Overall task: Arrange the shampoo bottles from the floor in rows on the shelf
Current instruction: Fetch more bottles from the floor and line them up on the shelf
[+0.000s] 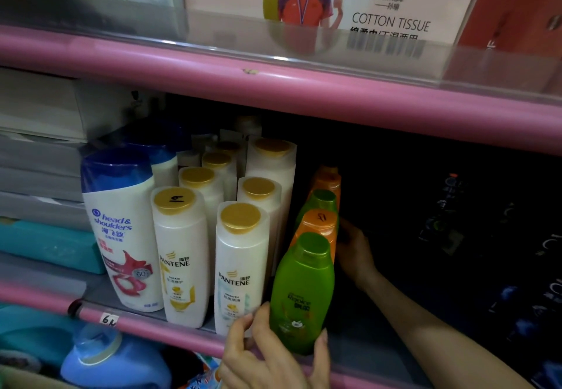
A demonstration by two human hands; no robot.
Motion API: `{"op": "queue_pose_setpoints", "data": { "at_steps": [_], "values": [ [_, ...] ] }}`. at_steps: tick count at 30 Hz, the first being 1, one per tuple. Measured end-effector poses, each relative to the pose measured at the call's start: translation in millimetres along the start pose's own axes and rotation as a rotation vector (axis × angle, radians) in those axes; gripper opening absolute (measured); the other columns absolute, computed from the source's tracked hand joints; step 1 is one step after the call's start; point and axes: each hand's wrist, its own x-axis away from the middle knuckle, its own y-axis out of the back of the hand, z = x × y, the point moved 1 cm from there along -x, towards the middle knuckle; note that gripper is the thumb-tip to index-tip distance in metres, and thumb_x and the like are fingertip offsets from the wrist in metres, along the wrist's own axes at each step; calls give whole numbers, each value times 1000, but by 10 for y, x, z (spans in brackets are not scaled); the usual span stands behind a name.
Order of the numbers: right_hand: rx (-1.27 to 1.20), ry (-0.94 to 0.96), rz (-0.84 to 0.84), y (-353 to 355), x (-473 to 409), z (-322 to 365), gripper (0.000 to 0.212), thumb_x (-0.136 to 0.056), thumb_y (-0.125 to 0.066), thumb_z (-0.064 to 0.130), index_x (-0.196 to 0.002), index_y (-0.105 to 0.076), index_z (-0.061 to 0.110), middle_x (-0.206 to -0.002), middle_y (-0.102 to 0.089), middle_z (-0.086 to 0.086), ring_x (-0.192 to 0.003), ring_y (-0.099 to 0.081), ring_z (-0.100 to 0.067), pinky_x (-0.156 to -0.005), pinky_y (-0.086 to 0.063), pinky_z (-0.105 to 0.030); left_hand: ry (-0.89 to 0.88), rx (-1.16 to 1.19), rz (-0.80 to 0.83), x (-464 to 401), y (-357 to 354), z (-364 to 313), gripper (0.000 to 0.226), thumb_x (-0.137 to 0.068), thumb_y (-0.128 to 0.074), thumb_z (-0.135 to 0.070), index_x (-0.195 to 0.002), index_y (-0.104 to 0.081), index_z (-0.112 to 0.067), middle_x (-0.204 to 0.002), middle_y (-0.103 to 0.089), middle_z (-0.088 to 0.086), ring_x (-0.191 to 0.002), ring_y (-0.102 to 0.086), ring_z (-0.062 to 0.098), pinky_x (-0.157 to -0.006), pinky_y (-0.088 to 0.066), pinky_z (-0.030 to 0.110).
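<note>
Head cam looks slightly down into a pink-edged shelf w/ shampoo bottles standing in rows front to back. Left hand comes up from the bottom edge, thumb and fingers wrapped round the lower body of a green Rejoice bottle, holding it upright at the front of the shelf, right by the pink front rail. Can't tell if its base sits on the shelf or is just off it. Right hand reaches deeper in, fingers against the right side of the orange bottle just behind the green one; grip there is in shadow, so can't tell if it's clasping the bottle or only touching. Behind the orange bottle, same row: another green-capped bottle, then more orange ones fading into the dark. Left of that row, two rows of white Pantene bottles w/ gold caps: front one labelled "smooth" just beside the green Rejoice bottle, next row's front one has a black mark on its cap. Further left, a white Head & Shoulders bottle w/ blue cap, more of the same behind it. Right part of the shelf is dark; dark bottles barely readable there. Upper shelf holds a cotton tissue box. Below the rail, bottom left, a blue detergent jug.
</note>
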Motion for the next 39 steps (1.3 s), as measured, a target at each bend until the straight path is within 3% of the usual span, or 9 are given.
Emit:
{"op": "queue_pose_setpoints", "data": {
  "at_steps": [7,12,15,19,23,27,32,35,39],
  "values": [
    [21,24,5,8,36,32,44,-82,-70,6,-87,-69,50,-87,-72,25,-86,-68,3,-82,-53,-32,-16,-49,-19,10,-32,45,91,-19,-95,-30,-98,-66,4,-106,-42,13,-79,-37,29,-67,-47,45],
    [16,-7,-5,14,50,66,34,-82,-69,4,-85,-70,38,-87,-73,16,-90,-69,-9,-84,-53,-37,9,-36,-2,3,-37,11,93,-17,-95,-27,-98,-65,4,-104,-43,14,-80,-37,29,-68,-47,46],
    [54,-29,-23,19,65,111,30,-81,-71,6,-83,-67,35,-82,-70,21,-81,-66,5,-77,-50,-25,-15,-37,-8,14,-34,6,90,-26,-94,-32,-103,-63,1,-97,-51,18,-81,-43,30,-68,-48,49],
    [101,-65,15,28,82,218,24,-83,-69,4,-100,-66,20,-101,-69,-1,-92,-64,-12,-82,-49,-28,8,-7,50,9,3,-16,95,-27,-95,-31,-111,-60,-4,-95,-56,16,-79,-56,37,-65,-47,49],
    [90,-147,59,137,248,420,44,-86,-59,-9,-129,-49,-4,-126,-59,-21,-115,-57,-30,-97,-46,-35,-63,71,53,35,125,-18,85,-48,-91,-24,-121,-53,-2,-106,-54,15,-90,-58,38,-74,-50,47],
    [172,-190,3,390,636,593,42,-87,-48,-12,-127,-51,1,-120,-62,-20,-96,-57,-22,-72,-46,-22,-8,191,124,90,371,-2,67,-76,-73,-33,-130,-42,-12,-122,-46,3,-106,-51,17,-86,-46,29],
    [37,-161,-27,539,1417,910,40,-84,-47,-13,-116,-58,8,-112,-66,-15,-97,-60,-17,-80,-48,-25,-78,195,255,224,672,143,40,-83,-66,-33,-117,-52,-18,-114,-51,-6,-101,-49,9,-82,-35,19],
    [-4,-102,-13,501,1948,1096,36,-84,-50,-10,-111,-59,13,-104,-67,-6,-101,-63,-13,-90,-50,-26,-119,194,383,267,860,348,16,-84,-66,-28,-97,-63,-20,-99,-59,-5,-86,-51,5,-74,-32,15],
    [-68,-47,10,213,2583,1108,25,-87,-54,-7,-103,-62,9,-91,-69,-1,-86,-64,-5,-74,-49,-12,-70,89,659,321,1011,801,8,-83,-67,-30,-84,-64,-23,-88,-68,-9,-76,-59,6,-69,-40,18]
  ]
}}
